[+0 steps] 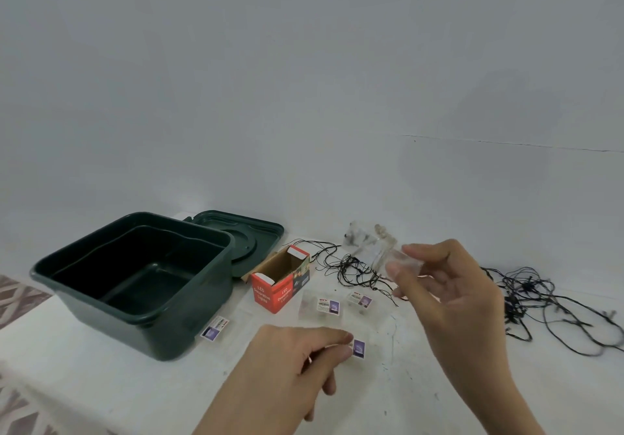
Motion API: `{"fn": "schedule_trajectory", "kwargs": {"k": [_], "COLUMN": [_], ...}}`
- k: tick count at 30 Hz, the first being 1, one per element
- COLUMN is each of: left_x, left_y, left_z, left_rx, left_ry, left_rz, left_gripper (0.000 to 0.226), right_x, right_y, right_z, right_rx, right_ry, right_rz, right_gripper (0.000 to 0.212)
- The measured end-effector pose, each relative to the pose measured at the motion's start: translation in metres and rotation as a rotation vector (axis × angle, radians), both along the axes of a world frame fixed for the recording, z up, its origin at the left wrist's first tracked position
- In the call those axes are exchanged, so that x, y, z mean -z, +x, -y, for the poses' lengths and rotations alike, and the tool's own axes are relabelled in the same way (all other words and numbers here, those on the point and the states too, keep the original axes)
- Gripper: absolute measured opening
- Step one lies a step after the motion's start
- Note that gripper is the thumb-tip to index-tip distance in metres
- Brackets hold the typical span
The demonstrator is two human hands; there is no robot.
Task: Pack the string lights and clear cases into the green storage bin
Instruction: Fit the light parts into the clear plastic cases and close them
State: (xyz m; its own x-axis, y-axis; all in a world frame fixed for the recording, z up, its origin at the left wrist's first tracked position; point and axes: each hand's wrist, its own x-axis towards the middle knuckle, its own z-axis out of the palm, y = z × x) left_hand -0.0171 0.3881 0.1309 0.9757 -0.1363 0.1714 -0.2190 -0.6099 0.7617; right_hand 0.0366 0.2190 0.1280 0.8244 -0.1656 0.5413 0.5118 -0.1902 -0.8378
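one clear case [403, 260] in right hand [449, 286]

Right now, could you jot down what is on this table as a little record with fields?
bin: green storage bin, open, empty
lid: lying behind the bin
carton: red carton, open, right of the bin
left hand: pinches a labelled clear case
right hand: holds a second clear case, raised
loose cases: three, lying flat, unpacked
string lights: two black tangles, unpacked
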Motion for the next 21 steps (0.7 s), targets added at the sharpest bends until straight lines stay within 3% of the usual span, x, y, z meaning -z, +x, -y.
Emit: {"fn": "schedule_trajectory", "kwargs": {"k": [2, 3, 5, 9, 14, 17, 21], "left_x": [-0.007, -0.009, -0.015, -0.029, -0.026, -0.015, 0.009], "left_y": [0.000, 0.000, -0.002, 0.003, 0.023, 0.033, 0.032], "left_z": [-0.004, -0.008, -0.012, -0.013, -0.017, -0.016, -0.011], "left_rx": [0.018, 0.040, 0.042, -0.030, 0.017, 0.051, 0.003], "left_ry": [0.358, 0.427, 0.455, 0.467, 0.255, 0.053, -0.157], "left_rz": [0.234, 0.327, 0.517, 0.704, 0.534, 0.417, 0.317], "left_gripper": [0.023, 0.021, 0.013, 0.017, 0.018, 0.020, 0.011], "right_x": [0.006, 0.009, 0.012, 0.012, -0.001, -0.002, 0.002], "right_y": [0.004, 0.006, 0.005, -0.001, -0.011, -0.011, -0.009], "right_z": [0.003, 0.004, 0.005, 0.011, 0.019, 0.021, 0.014], "right_rx": [0.076, 0.082, 0.015, -0.333, -0.859, -0.914, -0.833], "right_ry": [-0.231, -0.314, -0.402, -0.378, -0.128, 0.075, 0.279], "right_rz": [0.097, 0.136, 0.130, -0.149, -0.363, -0.396, -0.363], "right_gripper": [0.023, 0.019, 0.014, 0.019, 0.019, 0.023, 0.036]}}
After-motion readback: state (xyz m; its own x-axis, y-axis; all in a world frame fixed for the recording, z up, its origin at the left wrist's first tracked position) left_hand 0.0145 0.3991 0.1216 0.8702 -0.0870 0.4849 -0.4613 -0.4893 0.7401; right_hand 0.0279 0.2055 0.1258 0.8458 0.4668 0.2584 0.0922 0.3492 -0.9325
